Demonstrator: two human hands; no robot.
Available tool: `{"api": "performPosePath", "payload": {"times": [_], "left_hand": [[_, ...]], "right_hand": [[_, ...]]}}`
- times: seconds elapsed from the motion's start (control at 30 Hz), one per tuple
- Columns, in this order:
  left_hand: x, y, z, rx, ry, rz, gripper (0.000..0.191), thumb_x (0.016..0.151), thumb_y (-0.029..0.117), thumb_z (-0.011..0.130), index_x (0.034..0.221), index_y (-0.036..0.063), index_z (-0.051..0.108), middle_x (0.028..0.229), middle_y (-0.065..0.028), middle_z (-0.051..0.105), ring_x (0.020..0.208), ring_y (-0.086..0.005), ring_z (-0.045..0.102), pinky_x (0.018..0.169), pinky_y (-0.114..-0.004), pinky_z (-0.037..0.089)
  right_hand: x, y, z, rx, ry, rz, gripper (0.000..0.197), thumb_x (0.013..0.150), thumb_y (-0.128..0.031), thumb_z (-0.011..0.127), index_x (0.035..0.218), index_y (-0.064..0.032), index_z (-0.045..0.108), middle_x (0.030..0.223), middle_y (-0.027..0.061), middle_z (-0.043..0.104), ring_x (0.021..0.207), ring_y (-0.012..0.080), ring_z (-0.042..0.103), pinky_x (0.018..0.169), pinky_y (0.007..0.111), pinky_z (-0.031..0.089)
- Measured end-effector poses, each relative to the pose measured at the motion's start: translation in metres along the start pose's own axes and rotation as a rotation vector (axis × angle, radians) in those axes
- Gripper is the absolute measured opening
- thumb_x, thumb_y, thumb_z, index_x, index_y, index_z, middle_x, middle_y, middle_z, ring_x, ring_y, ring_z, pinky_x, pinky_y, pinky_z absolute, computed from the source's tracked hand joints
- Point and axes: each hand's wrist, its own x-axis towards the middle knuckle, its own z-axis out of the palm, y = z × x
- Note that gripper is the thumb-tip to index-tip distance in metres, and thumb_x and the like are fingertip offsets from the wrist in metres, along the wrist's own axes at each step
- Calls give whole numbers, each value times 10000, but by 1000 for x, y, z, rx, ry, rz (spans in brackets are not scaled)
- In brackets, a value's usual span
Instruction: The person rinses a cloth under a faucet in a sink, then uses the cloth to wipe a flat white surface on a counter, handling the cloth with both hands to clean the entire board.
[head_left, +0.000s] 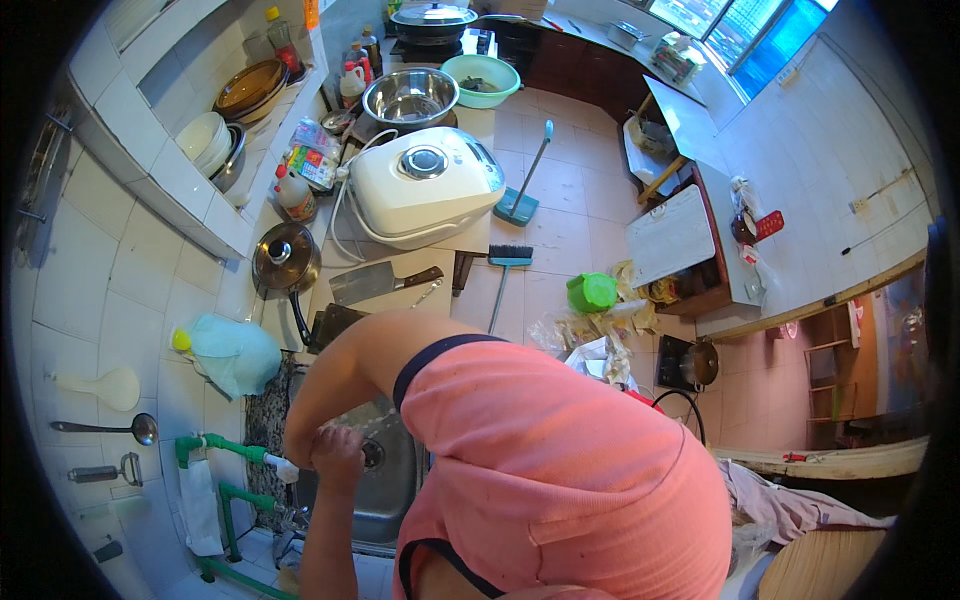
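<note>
My left hand (337, 451) is above the steel sink (386, 517), its fingers curled, against or very near the bent elbow of my right arm. Whether it grips anything is hidden. Out of view is my right hand, behind my own arm. Clear streaks like splashing water show over the basin, near the drain (373, 453). Beyond my right arm, a cleaver (364, 283) lies flat on the counter beside a lidded saucepan (286, 259). A green pipe (234, 445) with a white fitting (283, 469) reaches the sink's wall side.
A white rice cooker (424, 187), a steel bowl (411, 97) and a green basin (481, 81) stand farther along the counter. A light blue cloth or bag (236, 354) hangs on the tiled wall. On the floor are a broom (510, 256), a dustpan (516, 206) and a green container (592, 292).
</note>
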Motion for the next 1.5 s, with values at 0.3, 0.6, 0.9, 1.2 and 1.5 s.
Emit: {"api": "performPosePath", "payload": {"times": [0.3, 0.6, 0.9, 1.2, 1.5], "left_hand": [[-22, 0, 77, -36, -377, -116, 151, 659, 79, 604, 809, 63, 608, 870, -94, 601, 878, -315, 586, 781, -444, 468], [-33, 14, 75, 89, -581, -332, 209, 674, 70, 596, 882, 49, 610, 967, -123, 587, 949, -338, 561, 796, -445, 460], [49, 78, 61, 272, -709, -509, 267, 690, 61, 588, 955, 34, 611, 1063, -151, 573, 1019, -360, 537, 812, -446, 452], [274, 236, 125, -1043, -358, -849, 539, 762, 86, 628, 1275, 18, 477, 1237, -149, 514, 1135, -238, 498, 952, -340, 398], [521, 415, 206, -983, -596, -285, 442, 869, 168, 584, 1273, 28, 471, 1164, -104, 546, 1109, -194, 494, 950, -299, 381]], "right_hand": [[-23, 13, 81, -171, 48, -34, 235, 770, -202, 615, 931, -37, 661, 951, 141, 649, 910, 278, 617, 765, 399, 500], [-58, 23, 68, -244, 2, -97, 251, 771, -202, 609, 947, -40, 688, 974, 155, 663, 935, 302, 634, 770, 410, 514], [-147, 142, -113, -100, 319, -353, 337, 794, -336, 605, 917, -27, 663, 908, 177, 658, 827, 343, 621, 747, 443, 480], [-496, 439, -297, 372, 367, -145, 550, 817, -345, 639, 1263, -57, 495, 1221, 173, 553, 1109, 265, 532, 908, 356, 427], [-637, 471, -306, 956, 917, -113, 450, 847, -124, 596, 1273, -53, 471, 1076, 93, 593, 948, 159, 563, 827, 297, 461]]}}
